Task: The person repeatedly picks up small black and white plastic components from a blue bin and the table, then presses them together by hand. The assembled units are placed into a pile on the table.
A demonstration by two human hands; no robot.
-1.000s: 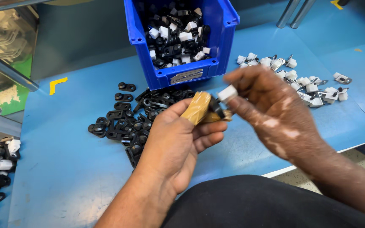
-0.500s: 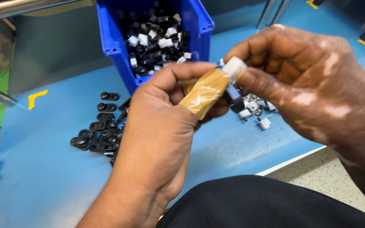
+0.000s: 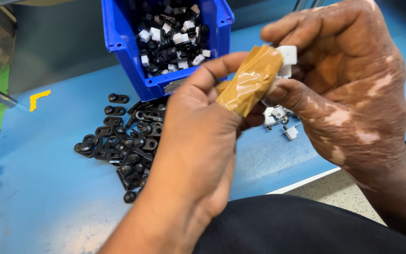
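Hands (image 3: 198, 141) (image 3: 348, 89) close together, white clip (image 3: 286, 59) pinched above bench edge (image 3: 301, 181)

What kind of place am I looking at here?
Probably a factory assembly bench: a blue parts bin full of small black and white pieces, loose black clips heaped on the blue table, and corner marks taped on it.

We see 1 blue plastic bin (image 3: 118, 37) standing at the back of the blue counter (image 3: 43, 197), filled with small black and white parts. On its front wall, a small pale rectangular label (image 3: 175, 86) sits low, partly hidden behind a hand. To the left, 1 yellow L-shaped corner mark (image 3: 38, 99) is stuck flat on the counter, well apart from the bin.
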